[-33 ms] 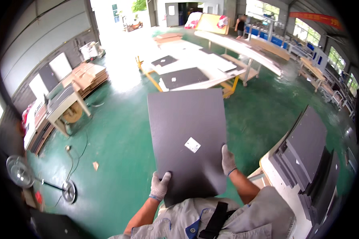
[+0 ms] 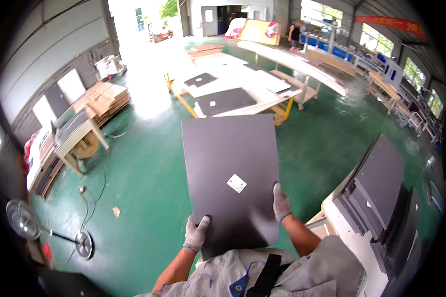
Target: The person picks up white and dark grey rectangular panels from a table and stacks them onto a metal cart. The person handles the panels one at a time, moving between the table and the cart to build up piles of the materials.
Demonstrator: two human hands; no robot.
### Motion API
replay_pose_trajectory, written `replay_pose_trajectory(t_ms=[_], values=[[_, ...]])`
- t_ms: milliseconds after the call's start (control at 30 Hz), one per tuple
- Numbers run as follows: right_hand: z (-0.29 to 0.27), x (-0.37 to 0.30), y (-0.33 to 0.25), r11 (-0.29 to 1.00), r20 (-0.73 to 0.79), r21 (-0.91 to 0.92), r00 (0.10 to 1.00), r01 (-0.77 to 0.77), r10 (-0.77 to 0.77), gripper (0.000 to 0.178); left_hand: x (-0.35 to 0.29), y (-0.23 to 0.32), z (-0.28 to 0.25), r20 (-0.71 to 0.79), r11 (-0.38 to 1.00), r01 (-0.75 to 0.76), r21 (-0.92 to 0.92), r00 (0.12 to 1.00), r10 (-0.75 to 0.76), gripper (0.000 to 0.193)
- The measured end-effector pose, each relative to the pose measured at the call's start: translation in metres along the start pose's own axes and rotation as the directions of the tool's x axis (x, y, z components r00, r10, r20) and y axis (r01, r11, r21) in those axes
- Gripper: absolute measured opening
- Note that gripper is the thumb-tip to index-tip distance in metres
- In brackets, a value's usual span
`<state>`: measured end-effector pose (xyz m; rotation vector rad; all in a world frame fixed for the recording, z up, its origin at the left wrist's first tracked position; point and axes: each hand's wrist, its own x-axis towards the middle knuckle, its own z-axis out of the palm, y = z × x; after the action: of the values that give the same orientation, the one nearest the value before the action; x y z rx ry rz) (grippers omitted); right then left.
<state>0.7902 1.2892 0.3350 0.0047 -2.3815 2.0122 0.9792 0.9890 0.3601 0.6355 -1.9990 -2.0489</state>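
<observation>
Though edge-held, panel (image 2: 230,153) — floor (image 2: 148,173) beyond.

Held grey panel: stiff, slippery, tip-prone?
The grey panel is likely stiff: no visible sag between left hand and right hand. Its sheen suggests a possibly slippery face. It might tip forward, as much of it extends beyond both hands.

White label (image 2: 236,183) on the grey panel (image 2: 228,143), print illegible; lettered red banner (image 2: 391,26) at right.

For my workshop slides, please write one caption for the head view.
Gloved left hand and right hand hold a dark grey panel with white label above green floor.
</observation>
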Motion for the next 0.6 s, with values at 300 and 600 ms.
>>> replay_pose_trajectory(t_ms=[300,600], values=[[-0.008,0.155,0.045,0.929,-0.372,0.188,0.852,-0.319,0.368,0.078,0.288,0.021,0.095,0.353,0.994,0.05,0.099,0.932,-0.082,0.054],[-0.068,0.409,0.011,0.881,-0.477,0.228,0.741,-0.413,0.472,0.091,0.542,0.042,0.294,0.462,0.953,0.053,0.298,0.865,-0.193,0.07]])
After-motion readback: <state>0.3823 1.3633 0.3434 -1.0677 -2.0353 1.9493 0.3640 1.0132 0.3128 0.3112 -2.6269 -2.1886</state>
